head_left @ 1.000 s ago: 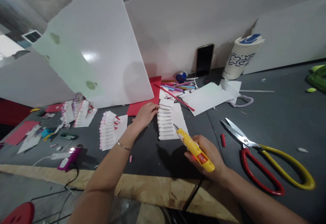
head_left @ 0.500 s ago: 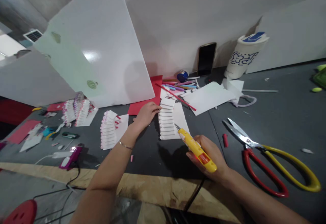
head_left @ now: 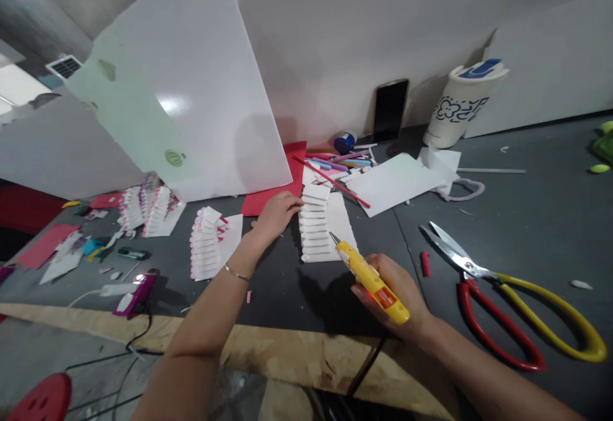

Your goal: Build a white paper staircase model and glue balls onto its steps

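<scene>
In my right hand (head_left: 397, 287) is a yellow hot glue gun (head_left: 366, 275), its metal nozzle slanting up and left over a white paper card (head_left: 341, 223). A row of thin white rolled strips (head_left: 314, 229) is fanned along the card's left side. My left hand (head_left: 278, 211) has its fingertips pinched together at the left end of an upper strip. How firmly they grip it is hard to see. To the left lies a similar card with pink-tipped strips (head_left: 205, 248), apart from my hand.
Large scissors (head_left: 472, 269) with red and yellow handles lie at right, beside a short red stick (head_left: 425, 264). Behind are coloured sticks (head_left: 338, 164), white paper (head_left: 390, 181), a phone (head_left: 390, 111) and a cup (head_left: 462, 105). A white board (head_left: 205, 101) stands at the back left.
</scene>
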A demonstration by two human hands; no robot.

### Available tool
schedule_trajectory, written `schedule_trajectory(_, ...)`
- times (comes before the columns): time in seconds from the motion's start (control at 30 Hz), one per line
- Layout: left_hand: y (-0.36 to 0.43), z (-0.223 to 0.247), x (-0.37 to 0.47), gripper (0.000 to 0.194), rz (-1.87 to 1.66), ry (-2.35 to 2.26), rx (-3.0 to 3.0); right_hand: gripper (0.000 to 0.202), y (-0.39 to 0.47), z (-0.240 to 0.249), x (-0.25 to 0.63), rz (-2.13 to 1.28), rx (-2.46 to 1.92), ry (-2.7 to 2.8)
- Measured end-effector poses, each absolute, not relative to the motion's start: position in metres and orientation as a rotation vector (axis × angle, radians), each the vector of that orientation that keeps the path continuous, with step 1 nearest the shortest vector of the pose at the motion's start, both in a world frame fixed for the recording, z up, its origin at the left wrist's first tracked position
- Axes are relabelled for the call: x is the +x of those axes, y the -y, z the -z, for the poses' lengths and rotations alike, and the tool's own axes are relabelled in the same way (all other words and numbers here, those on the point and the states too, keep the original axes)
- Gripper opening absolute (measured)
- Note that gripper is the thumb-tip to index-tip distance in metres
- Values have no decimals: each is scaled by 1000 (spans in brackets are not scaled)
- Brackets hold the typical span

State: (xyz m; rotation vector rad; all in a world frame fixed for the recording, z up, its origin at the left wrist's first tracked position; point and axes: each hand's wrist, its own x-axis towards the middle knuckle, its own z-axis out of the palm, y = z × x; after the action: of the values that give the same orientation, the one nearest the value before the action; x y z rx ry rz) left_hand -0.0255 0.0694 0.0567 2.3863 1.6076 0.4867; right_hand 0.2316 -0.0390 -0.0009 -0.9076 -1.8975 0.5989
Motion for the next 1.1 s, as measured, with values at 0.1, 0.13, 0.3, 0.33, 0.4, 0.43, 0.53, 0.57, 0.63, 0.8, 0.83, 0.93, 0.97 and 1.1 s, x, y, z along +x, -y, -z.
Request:
schedule_trajectory(0.1, -69, -56, -23, 15, -497, -1622, 2368, 19, 39, 1, 232, -626, -945, 1911)
schedule_trajectory(0.13, -69, -57, -23, 16, -500, -1636, 2353, 20, 39, 1, 232, -634, -954, 1912)
schedule_trajectory(0.3, -62, -69, -34, 19, -619, -1818, 2266, 16, 40, -1, 233, -651, -948, 1879)
schedule_trajectory(0.33, -59, -71, -39, 18, -647, -1866, 2247, 15, 40, -1, 233, -649, -939, 1871)
schedule_trajectory(0.4, -51, -72, -50, 15, -656, -1958, 2194, 14, 41, -1, 233, -650, -922, 1863)
schedule_trajectory(0.43, -46, -71, -56, 15, -634, -1997, 2162, 14, 41, 0, 233, -656, -918, 1861)
schedule_trajectory(0.53, -32, -62, -73, 17, -502, -2069, 2081, 14, 41, 3, 233, -681, -921, 1842)
schedule_trajectory(0.57, -27, -58, -77, 18, -460, -2085, 2061, 15, 42, 5, 233, -688, -925, 1839)
schedule_trajectory(0.63, -19, -51, -84, 19, -400, -2120, 2031, 15, 42, 8, 233, -698, -927, 1838)
schedule_trajectory(0.8, -8, -36, -89, 18, -329, -2099, 2062, 15, 43, 14, 235, -732, -943, 1827)
schedule_trajectory(0.83, -8, -34, -88, 17, -327, -2099, 2073, 15, 43, 14, 235, -736, -948, 1824)
schedule_trajectory(0.93, -8, -26, -85, 17, -323, -2117, 2085, 16, 43, 15, 235, -761, -960, 1814)
schedule_trajectory(0.97, -9, -23, -85, 17, -325, -2115, 2093, 16, 43, 15, 235, -773, -963, 1812)
schedule_trajectory(1.1, -10, -17, -84, 13, -360, -2087, 2127, 15, 43, 15, 236, -799, -970, 1803)
